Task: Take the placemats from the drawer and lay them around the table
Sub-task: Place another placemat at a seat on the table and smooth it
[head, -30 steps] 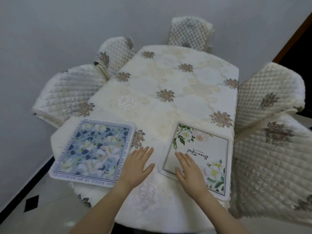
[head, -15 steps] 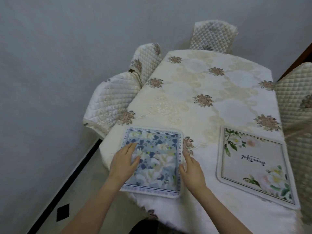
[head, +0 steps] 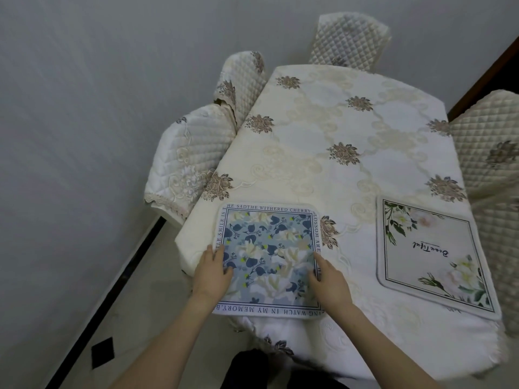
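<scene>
A blue floral placemat (head: 266, 248) with a lettered border lies flat at the near left corner of the table (head: 365, 153), which wears a cream embroidered cloth. My left hand (head: 212, 272) rests flat on the mat's left edge, fingers together. My right hand (head: 328, 279) lies on the mat's right edge, fingers stretched along it. A second placemat (head: 429, 256), white with green leaves and script, lies flat at the near right side of the table, untouched.
Quilted cream chairs surround the table: two on the left (head: 193, 158), one at the far end (head: 349, 37), one on the right (head: 488, 141). A grey wall (head: 84, 136) runs close on the left, above a floor with a black border (head: 112, 293).
Both hands have left the white placemat side and come onto the blue placemat, one on each side edge. The blue mat now sits squarer to the table edge. The view has swung left.
</scene>
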